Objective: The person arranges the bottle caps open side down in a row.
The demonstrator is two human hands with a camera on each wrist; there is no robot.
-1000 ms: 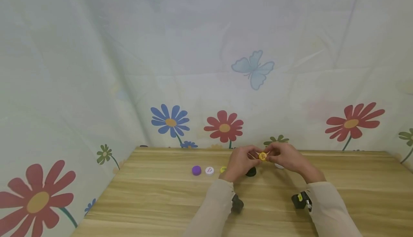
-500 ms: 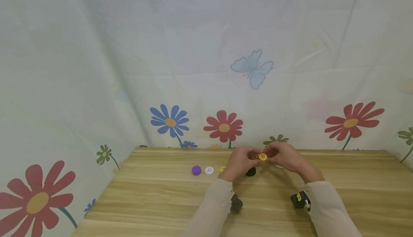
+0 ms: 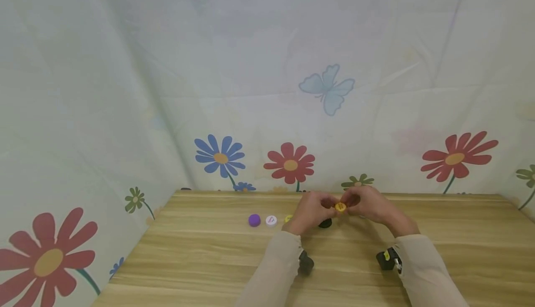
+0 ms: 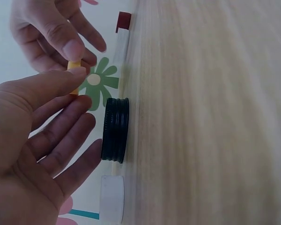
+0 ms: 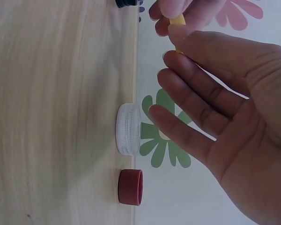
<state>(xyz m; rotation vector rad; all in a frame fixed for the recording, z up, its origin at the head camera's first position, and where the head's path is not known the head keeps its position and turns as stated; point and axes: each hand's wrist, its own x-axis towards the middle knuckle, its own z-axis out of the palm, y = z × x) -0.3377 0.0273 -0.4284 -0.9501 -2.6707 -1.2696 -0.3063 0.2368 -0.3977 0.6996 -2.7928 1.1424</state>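
Observation:
A small yellow bottle cap (image 3: 340, 206) with print on its face is pinched between both hands above the table. My left hand (image 3: 311, 210) grips its left side with thumb and fingertips, and my right hand (image 3: 369, 203) pinches the opposite side. In the left wrist view, a black ribbed cap (image 4: 115, 130) stands just beyond the left hand's lower fingers, with a white cap (image 4: 112, 199) beside it. From the right wrist, a white ribbed cap (image 5: 128, 129) and a dark red cap (image 5: 130, 187) show on the table near the right fingertips.
Left of the hands, a purple cap (image 3: 254, 220), a white printed cap (image 3: 271, 221) and a partly covered yellow cap (image 3: 288, 218) lie in a row on the wooden table (image 3: 200, 256). A flower-printed cloth (image 3: 251, 88) hangs along the table's back edge.
Both hands have come down slightly with the yellow cap between them. Its printed face has turned a little. The caps on the table have stayed in place.

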